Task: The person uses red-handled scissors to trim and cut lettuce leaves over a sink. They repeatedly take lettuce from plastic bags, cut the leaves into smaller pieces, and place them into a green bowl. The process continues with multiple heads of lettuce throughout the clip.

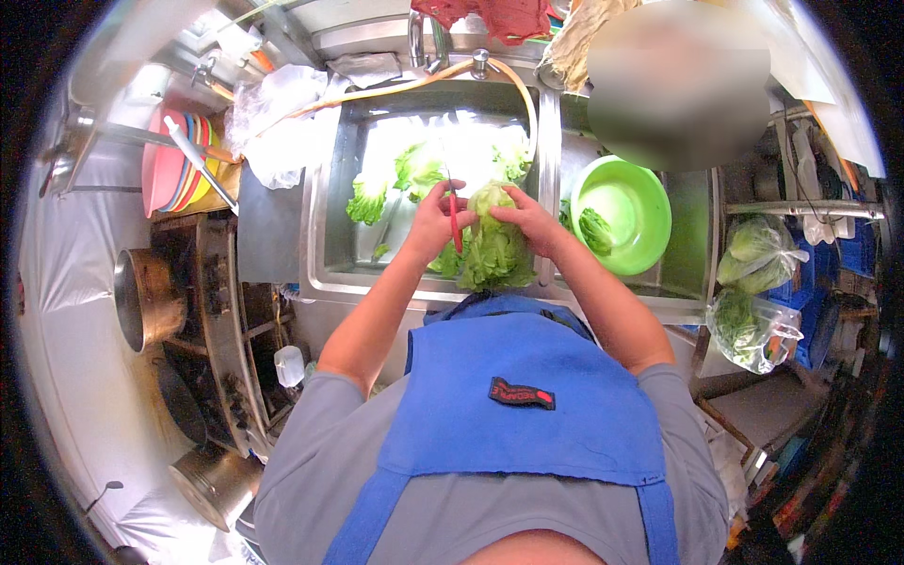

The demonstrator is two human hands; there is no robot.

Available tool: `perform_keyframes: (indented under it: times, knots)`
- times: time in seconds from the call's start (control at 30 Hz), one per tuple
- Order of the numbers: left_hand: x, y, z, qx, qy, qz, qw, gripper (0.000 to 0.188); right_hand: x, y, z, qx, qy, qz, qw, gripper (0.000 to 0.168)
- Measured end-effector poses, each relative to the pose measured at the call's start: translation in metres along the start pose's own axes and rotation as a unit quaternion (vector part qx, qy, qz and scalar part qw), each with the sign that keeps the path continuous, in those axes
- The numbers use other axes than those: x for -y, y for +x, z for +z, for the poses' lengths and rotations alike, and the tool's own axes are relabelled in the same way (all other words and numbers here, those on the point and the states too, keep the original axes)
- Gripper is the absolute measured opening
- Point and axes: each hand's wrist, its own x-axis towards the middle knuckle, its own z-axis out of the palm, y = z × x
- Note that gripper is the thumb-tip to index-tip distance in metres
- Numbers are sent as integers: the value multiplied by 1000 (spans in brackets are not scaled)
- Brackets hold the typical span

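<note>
My left hand point(436, 221) is closed around the red handle of a small knife point(454, 219), its thin blade pointing away from me. Just right of it, a head of green lettuce point(492, 244) stands at the near edge of the left sink basin point(339, 244). My right hand point(534, 219) holds the lettuce from its right side, with fingers on its top. Loose lettuce leaves point(367, 199) lie in the basin beyond my hands. In the right basin is a green plastic bowl point(660, 212) with lettuce leaves point(595, 230) in it.
A hose point(395, 90) runs from the left along the sink's back rim and down into the basin. A faucet point(427, 46) stands behind. Colored plastic baskets or bowls point(164, 166) and a plastic bag point(275, 106) are at left. Bagged greens point(752, 254) hang at right.
</note>
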Motion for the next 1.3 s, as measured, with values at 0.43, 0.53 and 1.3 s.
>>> perform_keyframes:
  times: [0.43,0.53,1.3]
  knots:
    - [21,0,-22,13,-115,-59,992,58,73,-13,16,74,-285,25,955,74]
    - [22,1,-31,46,-103,-58,992,58,82,-10,10,116,-314,64,940,76]
    - [74,-38,-38,-60,239,-23,969,56,-91,-87,-244,-227,385,14,894,48]
